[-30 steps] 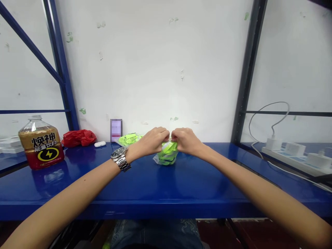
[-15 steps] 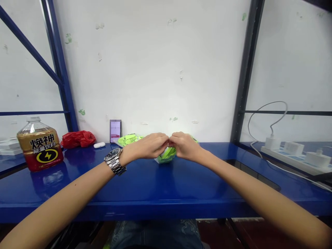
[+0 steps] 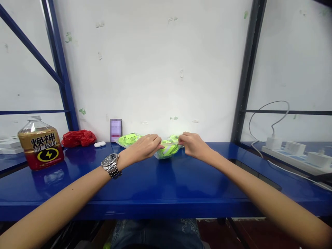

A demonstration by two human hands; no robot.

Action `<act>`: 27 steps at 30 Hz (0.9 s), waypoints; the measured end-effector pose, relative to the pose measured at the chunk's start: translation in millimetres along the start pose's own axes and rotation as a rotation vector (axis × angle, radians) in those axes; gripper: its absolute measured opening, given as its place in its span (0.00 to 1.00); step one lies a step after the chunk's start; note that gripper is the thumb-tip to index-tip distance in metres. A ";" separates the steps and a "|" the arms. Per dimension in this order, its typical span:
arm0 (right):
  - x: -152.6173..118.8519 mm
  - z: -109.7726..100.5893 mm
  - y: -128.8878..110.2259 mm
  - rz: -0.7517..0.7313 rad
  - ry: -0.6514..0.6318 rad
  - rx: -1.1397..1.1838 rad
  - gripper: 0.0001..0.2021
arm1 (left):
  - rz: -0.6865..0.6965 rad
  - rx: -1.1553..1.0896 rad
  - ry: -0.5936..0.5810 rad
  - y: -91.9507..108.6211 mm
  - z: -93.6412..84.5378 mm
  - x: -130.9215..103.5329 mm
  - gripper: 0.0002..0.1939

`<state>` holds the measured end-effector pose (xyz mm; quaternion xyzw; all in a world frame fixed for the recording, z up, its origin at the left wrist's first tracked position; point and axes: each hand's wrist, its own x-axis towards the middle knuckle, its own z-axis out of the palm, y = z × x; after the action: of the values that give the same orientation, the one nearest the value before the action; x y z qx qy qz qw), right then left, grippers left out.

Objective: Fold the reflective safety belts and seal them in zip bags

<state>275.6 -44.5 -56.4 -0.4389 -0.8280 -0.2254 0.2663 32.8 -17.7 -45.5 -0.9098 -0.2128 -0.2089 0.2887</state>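
Nearest the camera, both forearms extend forward over the blue shelf point(image 3: 160, 186). The left wrist carries a metal wristwatch point(image 3: 111, 165).

Further out, at 12 o'clock, the left hand point(image 3: 144, 148) and the right hand point(image 3: 194, 145) are set apart at either end of the top edge of a small clear bag point(image 3: 167, 151). The bag is filled with bright green pieces and rests on the shelf. Each hand is closed in a narrow pinch on one end of the bag's mouth strip, which runs taut and roughly level between them.

Status, as a judgement from this view:
- The bag is already filled.
- The mouth edge is drawn out flat along its length. This is consistent with pressing or pulling a seal strip.
- Whether the strip is fully shut cannot be determined; it is too small to resolve.
- Remaining work appears to be confirming closure along the whole edge and setting the bag aside.

Just behind the left hand, at 11 o'clock, lies a second pile of green pieces point(image 3: 129, 139). It appears to be bagged as well, though this is not certain.

Further back, against the wall:
- At 11 o'clock, a small upright card point(image 3: 115, 130) and a white earbud case point(image 3: 100, 144).
- At 10 o'clock, a red plastic bag point(image 3: 78, 137).
- At 9 o'clock, a drink bottle point(image 3: 40, 143).
- At 3 o'clock, a power strip point(image 3: 293, 153) with a charger plugged in.
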 end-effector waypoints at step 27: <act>28.1 88.1 -9.2 -0.173 -0.208 -0.372 0.10 | -0.013 0.429 -0.251 -42.5 79.6 -9.7 0.08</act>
<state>233.2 21.4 -106.3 -0.4287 -0.8297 -0.3500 0.0736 23.8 60.1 -91.2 -0.8453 -0.2920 -0.0462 0.4451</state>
